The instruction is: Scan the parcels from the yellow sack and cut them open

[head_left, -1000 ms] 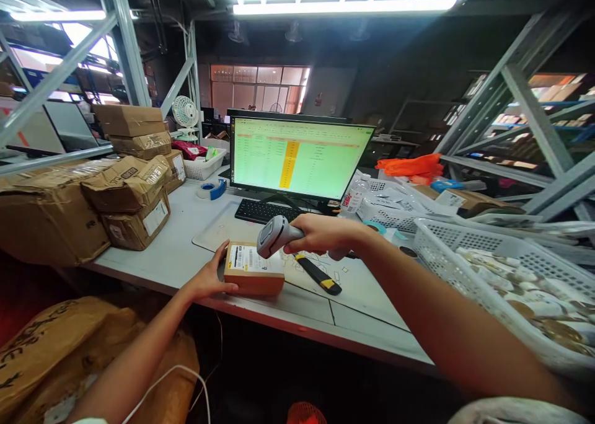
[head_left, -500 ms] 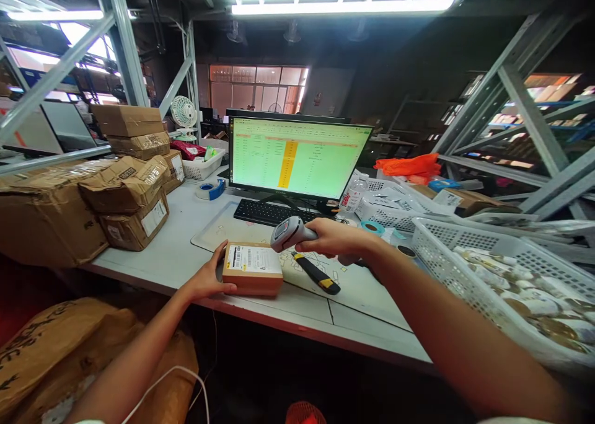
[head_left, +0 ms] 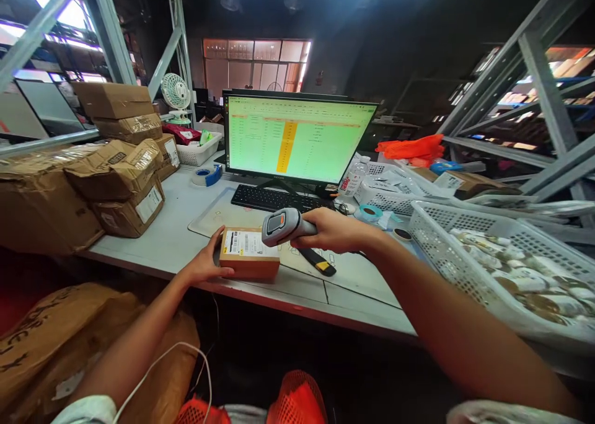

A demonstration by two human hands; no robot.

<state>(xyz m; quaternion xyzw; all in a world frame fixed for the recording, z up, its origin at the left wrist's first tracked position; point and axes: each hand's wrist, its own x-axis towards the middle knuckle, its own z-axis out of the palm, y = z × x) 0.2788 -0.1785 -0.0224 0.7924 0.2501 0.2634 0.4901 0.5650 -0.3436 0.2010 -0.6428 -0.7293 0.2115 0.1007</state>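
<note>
A small brown parcel (head_left: pixel 248 264) with a white barcode label lies on the grey table (head_left: pixel 176 241) near its front edge. My left hand (head_left: pixel 204 264) grips the parcel's left end, thumb on top. My right hand (head_left: pixel 337 230) is closed round a grey barcode scanner (head_left: pixel 281 225), held just above the parcel's right end with its head pointing left and down at the label. A black and yellow utility knife (head_left: pixel 318 261) lies on the table under my right hand.
A monitor (head_left: pixel 297 140) showing a green spreadsheet and a black keyboard (head_left: pixel 269 199) stand behind the parcel. Stacked cardboard boxes (head_left: pixel 116 176) fill the left. White baskets (head_left: pixel 502 256) with packets sit at the right. Tape rolls (head_left: pixel 207 176), a fan and steel racking surround the desk.
The scanner in my right hand has come back left over the parcel's label. The camera has tilted down a little. My left hand stays on the parcel.
</note>
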